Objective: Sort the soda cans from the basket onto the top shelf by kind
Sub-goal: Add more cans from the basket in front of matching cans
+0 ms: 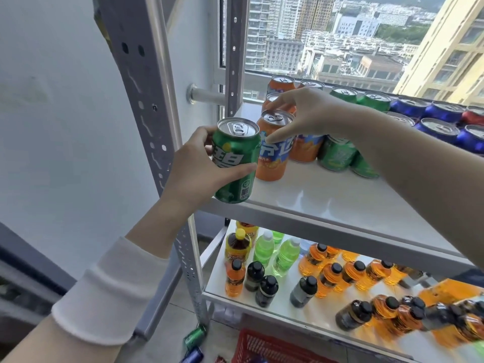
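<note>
By the front left corner of the white, grey-framed top shelf (340, 195) I see a green can (234, 163) with white lettering and a silver lid. The orange can (272, 163) just beside it carries a blue band with white characters. Toward the back edge run more orange cans (281, 85), then green cans (337, 153), blue cans (437, 127) and a red can (474, 115). On the white lower shelf (282, 310): orange bottles (327, 279), pale green bottles (285, 255), a yellow-labelled bottle (237, 247). The basket (262, 347) is red, the sleeve (104, 297) white.

The green can (234, 163) in my left hand (193, 166) and the orange can (272, 163) in my right hand (309, 113) are glossy metal, lids bare. The top shelf (340, 197) looks smooth, shiny.
</note>
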Action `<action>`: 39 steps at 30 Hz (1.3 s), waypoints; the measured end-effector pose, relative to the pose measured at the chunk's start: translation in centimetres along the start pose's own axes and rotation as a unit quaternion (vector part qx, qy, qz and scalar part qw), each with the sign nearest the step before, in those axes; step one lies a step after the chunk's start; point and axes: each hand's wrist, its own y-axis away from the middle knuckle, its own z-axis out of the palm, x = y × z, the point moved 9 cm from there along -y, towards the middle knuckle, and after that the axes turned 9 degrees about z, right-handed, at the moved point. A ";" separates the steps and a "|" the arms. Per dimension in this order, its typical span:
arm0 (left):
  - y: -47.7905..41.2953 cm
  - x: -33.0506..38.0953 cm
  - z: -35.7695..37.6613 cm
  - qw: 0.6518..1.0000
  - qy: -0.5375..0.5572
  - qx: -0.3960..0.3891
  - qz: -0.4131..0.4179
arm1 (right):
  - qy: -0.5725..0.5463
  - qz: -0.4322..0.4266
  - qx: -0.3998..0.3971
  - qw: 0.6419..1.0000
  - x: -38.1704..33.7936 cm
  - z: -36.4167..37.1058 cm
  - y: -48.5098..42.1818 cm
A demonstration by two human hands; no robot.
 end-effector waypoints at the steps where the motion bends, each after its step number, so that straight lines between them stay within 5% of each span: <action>1: 0.1 0.1 0.2 1.000 -0.003 0.005 0.002 | 0.000 -0.002 -0.002 1.000 0.1 0.0 0.2; 9: 0.9 4.0 3.6 0.999 -0.012 0.007 0.042 | -0.116 0.015 0.075 0.990 1.5 -4.8 6.3; 15: 0.9 7.0 9.7 0.997 0.013 -0.030 0.073 | -0.076 0.068 0.030 0.994 5.2 -4.9 10.4; 27: 0.7 11.5 18.5 0.994 0.017 -0.032 0.106 | -0.038 0.175 0.093 0.979 13.0 -7.0 12.5; 39: -0.4 8.7 18.1 0.985 -0.013 -0.106 0.133 | -0.081 0.172 0.025 0.981 16.3 -6.5 10.9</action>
